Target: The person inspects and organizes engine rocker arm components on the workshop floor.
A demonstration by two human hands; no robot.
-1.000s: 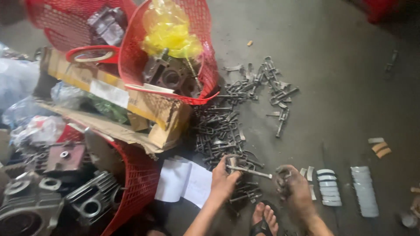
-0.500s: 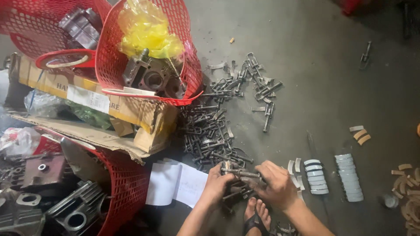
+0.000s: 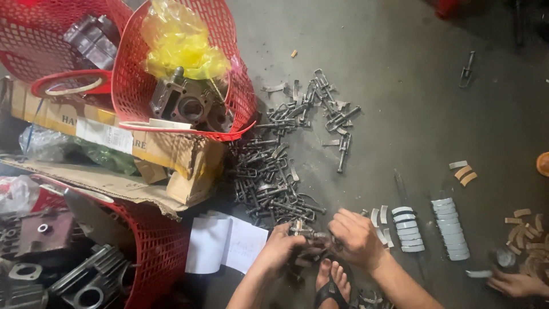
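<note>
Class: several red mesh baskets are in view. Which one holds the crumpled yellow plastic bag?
The upper middle red basket, tipped on the cardboard box: yellow bag above a grey engine part.

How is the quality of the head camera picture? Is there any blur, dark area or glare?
Head view: soft overall, slightly blurred at both hands, left hand and right hand, so the small metal part between them lacks detail; corners fall dark; the yellow plastic bag looks overexposed.

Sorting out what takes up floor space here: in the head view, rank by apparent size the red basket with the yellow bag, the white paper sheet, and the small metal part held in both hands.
1. Red basket, largest.
2. White paper sheet.
3. Metal part between the left hand and right hand, smallest.
</note>
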